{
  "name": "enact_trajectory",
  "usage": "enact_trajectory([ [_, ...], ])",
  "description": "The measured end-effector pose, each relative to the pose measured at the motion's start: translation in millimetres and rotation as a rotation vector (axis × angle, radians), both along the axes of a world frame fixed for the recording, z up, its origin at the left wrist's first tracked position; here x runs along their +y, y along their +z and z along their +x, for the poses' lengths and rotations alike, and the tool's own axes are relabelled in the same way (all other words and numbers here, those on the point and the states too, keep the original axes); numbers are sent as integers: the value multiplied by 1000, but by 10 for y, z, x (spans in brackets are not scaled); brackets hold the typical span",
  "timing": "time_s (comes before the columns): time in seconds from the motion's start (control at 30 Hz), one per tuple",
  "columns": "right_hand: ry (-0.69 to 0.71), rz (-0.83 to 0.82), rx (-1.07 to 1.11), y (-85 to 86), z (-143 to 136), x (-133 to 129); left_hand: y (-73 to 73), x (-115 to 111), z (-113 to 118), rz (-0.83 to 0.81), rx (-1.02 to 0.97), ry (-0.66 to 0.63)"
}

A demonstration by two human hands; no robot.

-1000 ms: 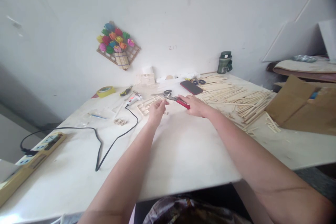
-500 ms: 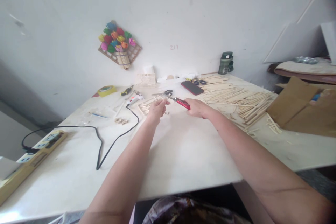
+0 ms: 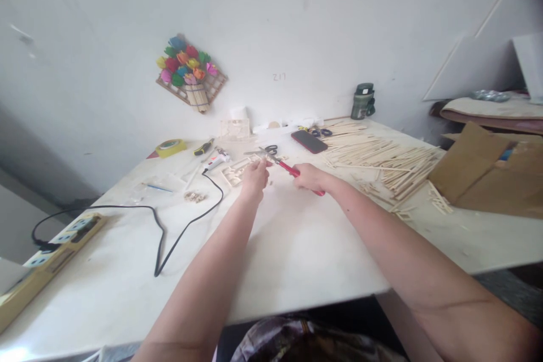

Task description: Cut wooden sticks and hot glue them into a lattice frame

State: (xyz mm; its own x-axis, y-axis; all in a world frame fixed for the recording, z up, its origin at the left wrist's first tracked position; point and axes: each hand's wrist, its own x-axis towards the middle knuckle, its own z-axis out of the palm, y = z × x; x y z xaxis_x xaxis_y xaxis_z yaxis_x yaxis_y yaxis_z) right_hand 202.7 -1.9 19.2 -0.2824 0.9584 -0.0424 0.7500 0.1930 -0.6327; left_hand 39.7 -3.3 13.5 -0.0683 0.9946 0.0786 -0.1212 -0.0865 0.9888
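Before a white wall (image 3: 322,28), toward the far edge of the bench (image 3: 297,254), red-handled cutters (image 3: 289,168) are being gripped by the right hand (image 3: 307,177), their length being slanted far-left to a small wood piece (image 3: 267,159) being pinched in the fingers of the left hand (image 3: 255,177).

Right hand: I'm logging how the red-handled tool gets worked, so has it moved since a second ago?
Yes, slightly: against the phone, which lies where it did, the right hand is now lower in view, nearer the person.
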Motion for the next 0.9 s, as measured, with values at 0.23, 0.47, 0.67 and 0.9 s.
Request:
enact_trajectory([
  [0.23,38,-190,367,-10,55,24,-14,62,-175,79,-136,19],
  [0.47,-62,279,-289,-29,68,29,15,52,-217,-51,-129,82],
  [0.67,-153,505,-509,-49,62,-4,-54,88,-226,-114,-88,88],
  [0.9,-141,575,-630,-147,140,75,-94,81,-187,-99,2,58],
])
